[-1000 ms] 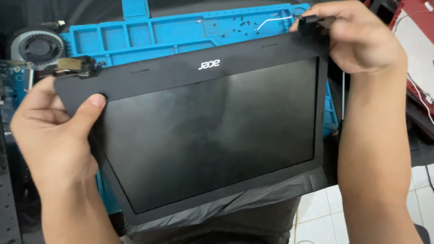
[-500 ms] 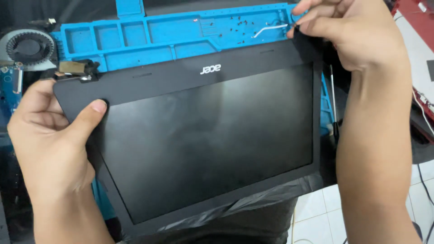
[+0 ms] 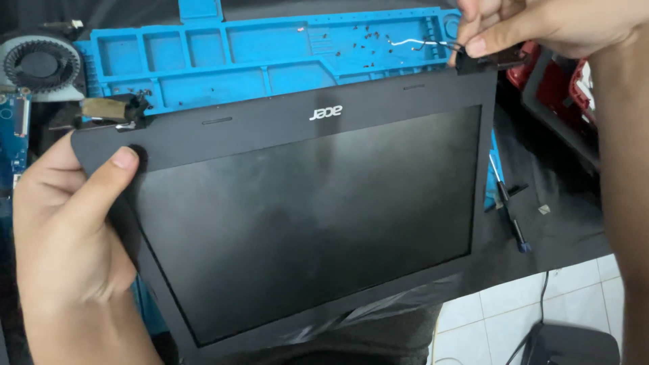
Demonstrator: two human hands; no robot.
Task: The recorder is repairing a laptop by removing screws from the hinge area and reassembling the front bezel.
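Note:
I hold a black laptop screen panel (image 3: 304, 203), detached and turned upside down, over the work area. My left hand (image 3: 64, 230) grips its left edge, thumb pressed on the bezel just below the metal hinge (image 3: 111, 108). My right hand (image 3: 534, 27) pinches the black hinge piece and its thin white and black wires at the panel's top right corner (image 3: 483, 59). The dark display glass faces me and looks dusty.
A blue compartmented work mat (image 3: 270, 61) with small loose screws lies behind the panel. A round cooling fan (image 3: 37, 67) and a blue circuit board (image 3: 15, 128) sit at the left. A screwdriver (image 3: 507, 209) lies at the right, beside red-and-black cases (image 3: 568, 94). White floor tiles (image 3: 541, 311) show below.
The view has shifted so the panel sits lower and further right. My right hand has lifted off the corner's face and now pinches the hinge piece and wires from above.

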